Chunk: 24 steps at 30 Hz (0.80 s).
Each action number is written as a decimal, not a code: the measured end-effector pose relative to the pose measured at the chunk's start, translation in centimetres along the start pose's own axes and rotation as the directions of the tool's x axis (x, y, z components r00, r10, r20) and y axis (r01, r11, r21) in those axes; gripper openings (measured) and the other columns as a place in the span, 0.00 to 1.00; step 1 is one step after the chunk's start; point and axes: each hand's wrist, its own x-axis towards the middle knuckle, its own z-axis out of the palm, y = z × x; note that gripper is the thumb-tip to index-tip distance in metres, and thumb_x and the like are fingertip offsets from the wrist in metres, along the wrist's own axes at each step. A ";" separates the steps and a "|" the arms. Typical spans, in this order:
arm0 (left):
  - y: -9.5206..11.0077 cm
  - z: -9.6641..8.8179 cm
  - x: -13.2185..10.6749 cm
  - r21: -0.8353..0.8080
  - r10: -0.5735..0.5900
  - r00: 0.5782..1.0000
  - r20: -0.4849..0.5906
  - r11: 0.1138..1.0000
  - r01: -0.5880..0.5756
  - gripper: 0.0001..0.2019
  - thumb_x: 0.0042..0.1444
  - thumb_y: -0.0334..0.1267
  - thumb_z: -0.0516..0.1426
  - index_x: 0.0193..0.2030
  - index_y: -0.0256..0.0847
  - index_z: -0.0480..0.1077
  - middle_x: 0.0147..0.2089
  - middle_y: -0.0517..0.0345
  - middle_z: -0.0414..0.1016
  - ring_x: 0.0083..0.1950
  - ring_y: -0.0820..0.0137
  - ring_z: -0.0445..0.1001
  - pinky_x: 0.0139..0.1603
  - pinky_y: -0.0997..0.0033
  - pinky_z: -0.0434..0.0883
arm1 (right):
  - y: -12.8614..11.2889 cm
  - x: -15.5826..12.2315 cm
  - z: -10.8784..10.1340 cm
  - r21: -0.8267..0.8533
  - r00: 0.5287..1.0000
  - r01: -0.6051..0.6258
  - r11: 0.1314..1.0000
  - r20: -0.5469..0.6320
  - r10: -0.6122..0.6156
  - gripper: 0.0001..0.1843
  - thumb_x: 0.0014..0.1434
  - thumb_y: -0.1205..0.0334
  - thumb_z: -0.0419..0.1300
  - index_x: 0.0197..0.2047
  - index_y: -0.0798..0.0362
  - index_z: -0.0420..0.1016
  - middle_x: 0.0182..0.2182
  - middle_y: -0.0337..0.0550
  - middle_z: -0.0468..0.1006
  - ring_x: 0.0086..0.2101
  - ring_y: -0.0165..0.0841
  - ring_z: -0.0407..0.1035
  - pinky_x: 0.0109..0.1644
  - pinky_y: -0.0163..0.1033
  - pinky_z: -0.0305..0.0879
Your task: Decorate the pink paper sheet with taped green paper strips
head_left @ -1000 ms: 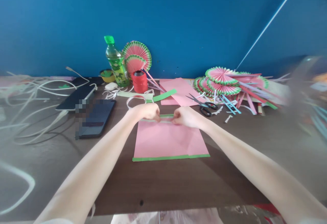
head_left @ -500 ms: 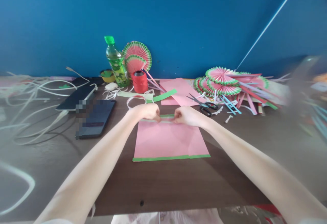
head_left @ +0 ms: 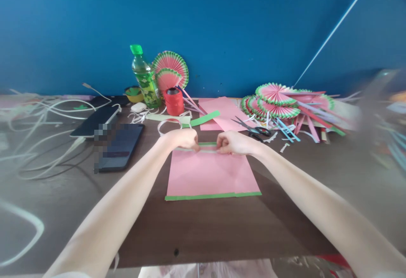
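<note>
A pink paper sheet lies on the dark table in front of me, with one green strip along its near edge and another green strip along its far edge. Just below the far strip runs a thin pale band; I cannot tell whether it is a fold or tape. My left hand is closed in a pinch at the left part of this far edge. Opposite it, my right hand pinches the same edge further right. Both hands hide parts of the edge, and a short stretch shows between them.
Black-handled scissors and pink sheets lie beyond my hands. Pleated paper fans with strips pile up behind right. At back left stand a green bottle and a red roll. A phone and white cables lie left.
My right hand has shifted very slightly, its fingers a little more lifted and curled at the far edge. The left hand and the paper look nearly the same.
</note>
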 end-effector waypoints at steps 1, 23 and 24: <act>-0.1 0.0 0.0 0.006 -0.010 1.000 0.004 1.000 0.010 0.17 0.42 0.48 0.54 0.33 0.36 0.72 0.25 0.55 0.69 0.23 0.72 0.63 0.25 0.73 0.57 | 0.0 0.0 0.0 -0.001 1.000 0.004 1.000 0.001 -0.004 0.06 0.43 0.64 0.59 0.26 0.54 0.66 0.15 0.32 0.67 0.19 0.26 0.62 0.25 0.32 0.55; -3.9 -1.7 -1.0 -0.158 -0.055 0.980 -0.189 0.987 0.025 0.15 0.43 0.43 0.53 0.37 0.41 0.70 0.39 0.58 0.74 0.36 0.70 0.69 0.30 0.78 0.61 | 0.2 -0.3 -0.8 -0.151 0.996 0.085 0.985 0.015 -0.084 0.08 0.43 0.59 0.60 0.25 0.54 0.67 0.18 0.33 0.67 0.20 0.25 0.60 0.24 0.31 0.52; -4.2 -1.8 -1.0 -0.177 -0.097 0.965 -0.244 0.983 0.054 0.15 0.44 0.44 0.52 0.37 0.41 0.69 0.40 0.57 0.74 0.36 0.70 0.69 0.30 0.78 0.61 | 0.2 -0.4 -1.1 -0.171 0.998 0.068 0.983 0.024 -0.065 0.08 0.43 0.59 0.59 0.25 0.54 0.67 0.19 0.34 0.67 0.20 0.26 0.61 0.24 0.31 0.53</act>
